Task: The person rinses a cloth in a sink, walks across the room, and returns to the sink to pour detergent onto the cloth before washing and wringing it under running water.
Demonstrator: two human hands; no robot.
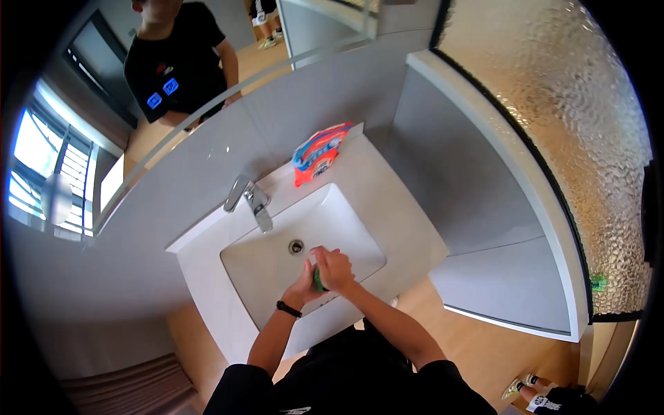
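Over the near part of the white sink [259, 283], my left hand [302, 286] and my right hand [334, 268] are pressed together. A small green object [317, 279] shows between them, mostly covered by the fingers, and both hands close on it. A dark band circles my left wrist. The metal drain [296, 247] lies just beyond the hands. Behind it, the chrome faucet [257, 204] stands at the sink's back edge.
A red and blue packet [320, 153] rests on the counter [387, 207] at the back. The mirror [256, 41] reflects a person in black. A grey partition [463, 166] and textured glass [581, 124] stand at the right. Another person's legs [529, 391] show at lower right.
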